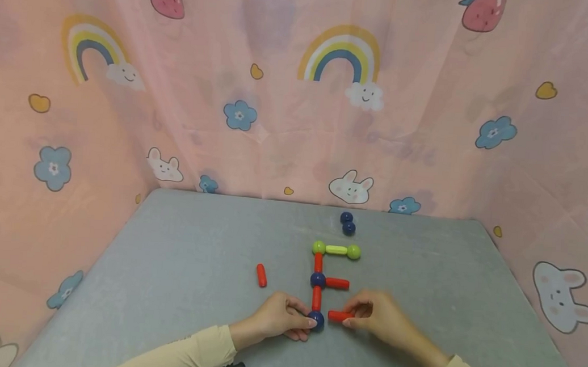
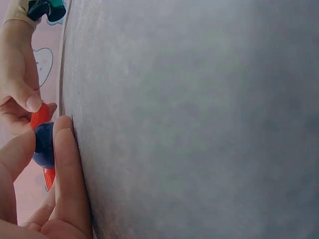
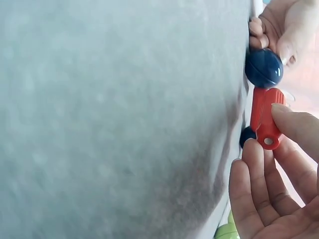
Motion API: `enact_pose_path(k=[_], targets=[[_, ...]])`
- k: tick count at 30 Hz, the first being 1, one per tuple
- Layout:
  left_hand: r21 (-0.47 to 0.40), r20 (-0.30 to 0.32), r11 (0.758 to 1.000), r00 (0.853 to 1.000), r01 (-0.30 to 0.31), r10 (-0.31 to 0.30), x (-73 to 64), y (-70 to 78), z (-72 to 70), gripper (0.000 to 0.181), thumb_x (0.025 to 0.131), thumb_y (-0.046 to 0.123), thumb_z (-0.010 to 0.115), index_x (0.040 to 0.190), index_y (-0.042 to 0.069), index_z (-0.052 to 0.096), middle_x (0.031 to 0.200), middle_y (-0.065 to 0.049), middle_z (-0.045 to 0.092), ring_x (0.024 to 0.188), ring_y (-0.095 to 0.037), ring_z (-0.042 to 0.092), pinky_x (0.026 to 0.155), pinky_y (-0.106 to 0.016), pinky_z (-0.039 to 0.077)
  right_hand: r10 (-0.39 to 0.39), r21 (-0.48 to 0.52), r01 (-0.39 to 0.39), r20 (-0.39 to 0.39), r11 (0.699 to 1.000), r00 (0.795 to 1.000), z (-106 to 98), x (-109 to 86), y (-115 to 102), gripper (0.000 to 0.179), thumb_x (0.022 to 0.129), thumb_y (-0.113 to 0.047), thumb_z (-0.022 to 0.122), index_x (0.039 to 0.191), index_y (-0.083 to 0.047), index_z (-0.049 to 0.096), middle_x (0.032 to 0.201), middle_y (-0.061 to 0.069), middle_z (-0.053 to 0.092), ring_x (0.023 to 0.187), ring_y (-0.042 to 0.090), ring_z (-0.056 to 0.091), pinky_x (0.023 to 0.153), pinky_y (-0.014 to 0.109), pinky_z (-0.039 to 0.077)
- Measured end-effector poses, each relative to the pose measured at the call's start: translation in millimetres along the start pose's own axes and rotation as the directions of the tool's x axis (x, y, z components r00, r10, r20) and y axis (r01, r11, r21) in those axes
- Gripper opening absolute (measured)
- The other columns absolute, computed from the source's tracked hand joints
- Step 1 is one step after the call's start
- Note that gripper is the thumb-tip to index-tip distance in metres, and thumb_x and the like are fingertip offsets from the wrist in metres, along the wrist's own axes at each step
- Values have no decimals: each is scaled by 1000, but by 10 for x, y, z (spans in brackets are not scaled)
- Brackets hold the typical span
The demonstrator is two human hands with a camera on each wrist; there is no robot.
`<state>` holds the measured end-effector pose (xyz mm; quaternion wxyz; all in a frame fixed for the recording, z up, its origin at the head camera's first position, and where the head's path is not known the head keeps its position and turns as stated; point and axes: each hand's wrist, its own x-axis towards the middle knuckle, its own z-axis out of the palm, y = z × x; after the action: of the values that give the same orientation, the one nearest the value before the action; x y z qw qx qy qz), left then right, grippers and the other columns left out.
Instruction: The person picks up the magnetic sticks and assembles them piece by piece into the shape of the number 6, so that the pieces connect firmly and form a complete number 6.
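left hand (image 1: 282, 318) pinches near blue ball (image 1: 319, 322) btwn thumb & fingers, at the near end of lower red rod (image 1: 316, 299); right hand (image 1: 375, 321) pinches held red rod (image 1: 336, 316), thumb vs fingertips, rod approx level, free tip just beside that ball, not touching in head view. Step in hand reads as rod-to-ball contact imo. To do it well: pin the ball low on table (image 1: 192, 244) so lower red rod doesn't swing, keep left fingertips off the ball's right side, aim rod axis at ball centre, ease in slow & straight, roughly parallel to side red rod (image 1: 337, 284) on middle blue ball (image 1: 318, 279). Grip toward the outer end is good, leaves the tip bare. Don't shove: upper red rod (image 1: 318, 263) & lower one could pop off (joints look end-on only). Mat'ls: rods look like moulded plastic, rounded bars w/ lengthwise ribs; held one shows a silvery round spot in its end, right wrist view (magnet? can't confirm). Balls smooth, glossy, thin seam on near one. Far end, same shapes in lime: corner green ball (image 1: 318, 247), green rod (image 1: 336, 249), outer green ball (image 1: 353, 252). Table grey, matte, mottled. Spares: loose red rod (image 1: 261, 275) off left, loose blue balls (image 1: 349, 228) at far side
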<state>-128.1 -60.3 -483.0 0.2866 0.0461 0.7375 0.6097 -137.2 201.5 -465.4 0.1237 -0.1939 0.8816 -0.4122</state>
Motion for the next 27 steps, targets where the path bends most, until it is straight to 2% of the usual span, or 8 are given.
enact_pose_path(k=[11, 21, 27], targets=[[-6, -6, 1000, 1000, 12, -12, -23, 13, -3, 22, 84, 15, 79, 99, 2, 71, 77, -14, 76, 59, -10, 69, 57, -26, 59, 4, 35, -5, 18, 999, 1000, 105, -16, -38, 21, 78, -26, 84, 93, -15, 75, 86, -1, 70, 70, 1, 58, 62, 20, 52], [10, -16, 1000, 1000, 14, -14, -18, 18, 9, 22, 84, 16, 79, 100, 2, 71, 78, -16, 76, 59, -10, 69, 57, -26, 59, -10, 35, 9, 28, 999, 1000, 114, -26, -39, 21, 79, -25, 84, 93, -13, 73, 86, 0, 69, 69, 1, 56, 61, 20, 51], [9, -16, 1000, 1000, 6, -6, -2, -1, 13, 21, 84, 14, 78, 100, 1, 71, 79, -18, 76, 59, -10, 69, 57, -26, 59, -26, 38, 25, 40, 999, 999, 123, -34, -35, 16, 80, -23, 82, 89, -13, 73, 79, -2, 67, 66, 1, 56, 59, 21, 50]])
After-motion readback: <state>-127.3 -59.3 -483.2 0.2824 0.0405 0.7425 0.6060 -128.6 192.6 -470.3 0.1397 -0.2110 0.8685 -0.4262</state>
